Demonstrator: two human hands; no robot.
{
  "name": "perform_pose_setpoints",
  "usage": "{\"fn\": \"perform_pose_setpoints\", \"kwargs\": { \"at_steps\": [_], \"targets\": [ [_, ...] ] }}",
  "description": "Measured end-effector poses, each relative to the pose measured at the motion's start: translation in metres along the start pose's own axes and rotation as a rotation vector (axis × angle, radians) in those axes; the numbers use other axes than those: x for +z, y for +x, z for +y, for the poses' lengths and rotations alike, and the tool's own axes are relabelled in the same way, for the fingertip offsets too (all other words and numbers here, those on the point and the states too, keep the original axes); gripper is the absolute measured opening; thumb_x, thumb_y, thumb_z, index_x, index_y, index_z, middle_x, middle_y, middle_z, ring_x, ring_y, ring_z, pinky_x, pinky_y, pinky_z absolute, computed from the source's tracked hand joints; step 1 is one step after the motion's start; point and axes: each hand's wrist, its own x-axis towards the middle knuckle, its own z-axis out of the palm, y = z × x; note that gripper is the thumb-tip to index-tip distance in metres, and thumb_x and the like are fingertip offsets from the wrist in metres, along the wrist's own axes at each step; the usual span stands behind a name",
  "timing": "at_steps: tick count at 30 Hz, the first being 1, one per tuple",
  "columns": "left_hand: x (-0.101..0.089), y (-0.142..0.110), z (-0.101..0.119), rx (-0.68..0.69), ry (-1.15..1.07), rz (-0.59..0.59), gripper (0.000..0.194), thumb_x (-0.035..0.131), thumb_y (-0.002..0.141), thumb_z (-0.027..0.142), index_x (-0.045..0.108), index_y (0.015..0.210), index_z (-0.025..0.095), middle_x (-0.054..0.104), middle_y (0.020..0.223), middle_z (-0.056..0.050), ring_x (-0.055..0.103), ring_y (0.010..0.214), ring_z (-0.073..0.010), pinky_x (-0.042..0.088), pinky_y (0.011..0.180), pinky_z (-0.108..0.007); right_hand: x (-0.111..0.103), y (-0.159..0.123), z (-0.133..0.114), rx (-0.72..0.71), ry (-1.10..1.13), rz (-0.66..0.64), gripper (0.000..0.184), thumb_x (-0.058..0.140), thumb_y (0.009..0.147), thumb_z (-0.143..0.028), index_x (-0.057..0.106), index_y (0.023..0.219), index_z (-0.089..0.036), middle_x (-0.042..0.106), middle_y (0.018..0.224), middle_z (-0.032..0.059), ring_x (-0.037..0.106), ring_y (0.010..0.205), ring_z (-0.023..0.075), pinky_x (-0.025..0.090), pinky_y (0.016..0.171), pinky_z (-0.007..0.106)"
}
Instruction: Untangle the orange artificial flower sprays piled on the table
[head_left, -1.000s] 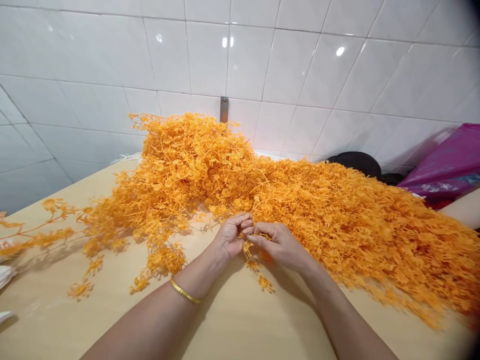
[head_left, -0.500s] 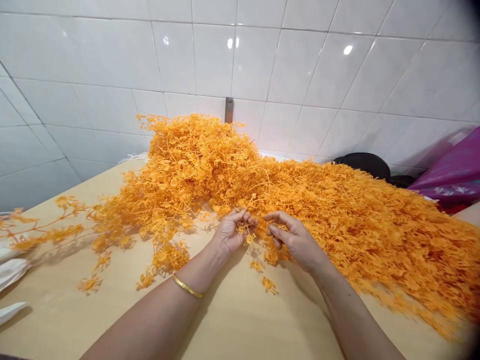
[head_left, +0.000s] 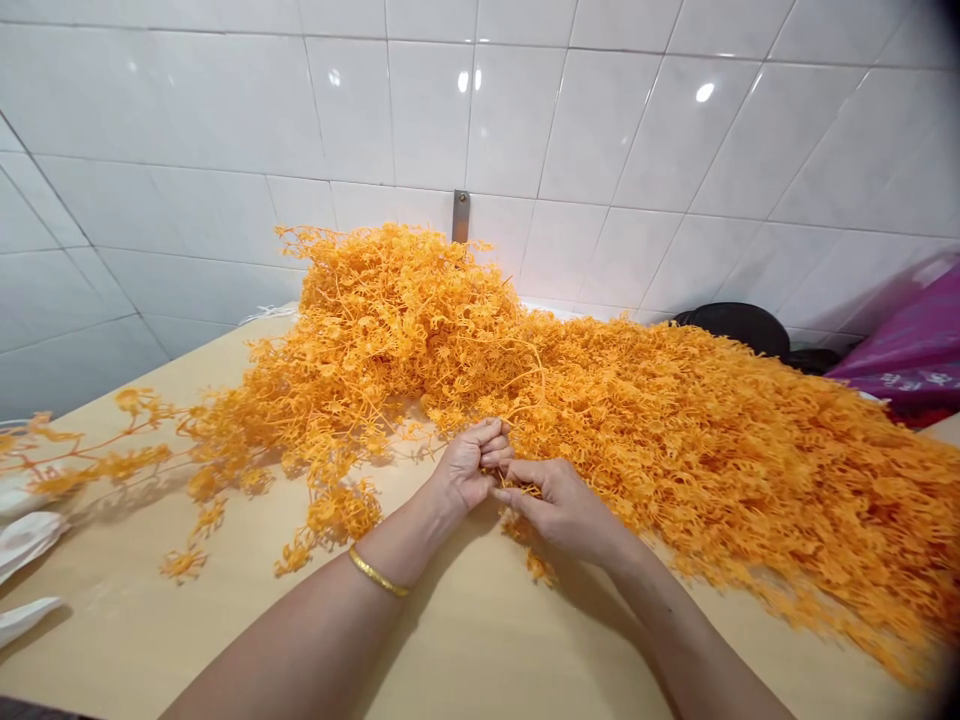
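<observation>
My left hand (head_left: 471,465) is closed around a thin orange artificial flower sprig (head_left: 541,360), whose stem arches up and over the pile behind. Thumb and fingertips of my right hand (head_left: 566,508) are closed on small orange pieces of the sprig, right up against my left fingers. The exact grip between the two hands is partly hidden. Beneath my right hand, a few loose orange florets (head_left: 538,568) lie on the table. Just beyond my hands rises a tall tangled pile of orange artificial flowers (head_left: 390,310).
A wide, low heap of orange pieces (head_left: 765,470) spreads over the right side of the pale table (head_left: 465,640). White objects (head_left: 30,545) lie at the left edge. Black round items (head_left: 739,328) and a purple bag (head_left: 911,335) stand at the back right, by the tiled wall (head_left: 510,110).
My right hand has moved left and slightly down, from apart to touching my left hand, and its fingers have closed. The left hand's fingers are curled tighter.
</observation>
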Motion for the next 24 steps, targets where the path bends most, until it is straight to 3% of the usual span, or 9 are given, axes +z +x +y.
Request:
{"fn": "perform_pose_setpoints", "kwargs": {
  "at_steps": [3,5,8,11,13,16,20,24],
  "targets": [
    [-0.002,0.001,0.003,-0.055,0.003,-0.042,0.019,0.044,0.079,0.015,0.046,0.060,0.010,0.018,0.040,0.009,0.019,0.031,-0.0011,0.020,0.033,-0.012,-0.016,-0.009,-0.007,-0.060,0.268,-0.211,0.026,0.051,0.073,-0.029,0.044,0.052,-0.017,0.036,0.051,-0.0044,0.032,0.049,0.0074,0.026,0.049,0.022],
    [-0.003,0.002,0.005,-0.035,-0.071,-0.042,0.021,0.042,0.080,0.014,0.045,0.060,0.011,0.017,0.040,0.009,0.018,0.031,-0.0013,0.021,0.033,-0.012,-0.022,-0.014,-0.012,-0.087,0.385,-0.274,0.025,0.054,0.072,-0.032,0.046,0.053,-0.017,0.037,0.051,-0.0041,0.033,0.049,0.0074,0.027,0.048,0.022],
    [-0.003,0.002,0.005,0.022,-0.166,-0.026,0.018,0.039,0.081,0.015,0.048,0.066,0.011,0.024,0.041,0.008,0.026,0.034,-0.0023,0.030,0.038,-0.013,-0.024,-0.015,-0.012,-0.057,0.408,-0.120,0.023,0.050,0.075,-0.034,0.048,0.059,-0.017,0.038,0.054,-0.0033,0.035,0.051,0.0078,0.029,0.049,0.022],
    [0.000,0.000,0.004,0.018,-0.114,0.043,0.013,0.043,0.080,0.019,0.051,0.075,0.010,0.038,0.049,0.003,0.041,0.045,-0.0054,0.038,0.046,-0.016,-0.020,-0.012,-0.004,0.044,0.369,0.037,0.015,0.045,0.078,-0.031,0.049,0.071,-0.018,0.040,0.061,-0.0031,0.036,0.052,0.0076,0.031,0.050,0.022],
    [0.001,-0.001,0.003,0.032,-0.036,0.113,0.009,0.047,0.077,0.018,0.051,0.072,0.011,0.043,0.052,0.002,0.045,0.048,-0.0070,0.040,0.048,-0.018,-0.017,-0.009,0.001,0.111,0.342,0.055,0.009,0.044,0.078,-0.027,0.049,0.083,-0.020,0.044,0.069,-0.0029,0.036,0.051,0.0067,0.031,0.049,0.021],
    [0.000,0.001,0.001,0.061,-0.005,0.130,0.018,0.048,0.076,0.018,0.043,0.060,0.014,0.038,0.048,0.004,0.042,0.044,-0.0070,0.038,0.046,-0.019,-0.013,-0.006,0.004,0.125,0.250,0.033,0.017,0.043,0.075,-0.018,0.048,0.091,-0.022,0.049,0.078,-0.0024,0.040,0.055,0.0071,0.032,0.052,0.021],
    [-0.004,0.004,0.000,0.094,-0.056,0.119,0.026,0.044,0.079,0.027,0.038,0.056,0.016,0.037,0.047,0.004,0.045,0.047,-0.0088,0.041,0.053,-0.023,-0.003,-0.004,0.003,0.101,0.108,-0.011,0.008,0.043,0.075,-0.019,0.051,0.073,-0.017,0.049,0.071,-0.0011,0.043,0.065,0.0103,0.033,0.058,0.023],
    [-0.003,0.003,-0.001,0.101,-0.054,0.172,0.026,0.041,0.080,0.030,0.041,0.059,0.016,0.048,0.056,0.000,0.052,0.058,-0.0121,0.044,0.063,-0.030,0.007,0.000,0.003,0.133,0.031,0.001,0.017,0.043,0.076,-0.026,0.048,0.063,-0.016,0.044,0.060,-0.0022,0.039,0.057,0.0098,0.029,0.052,0.023]
  ]
}}
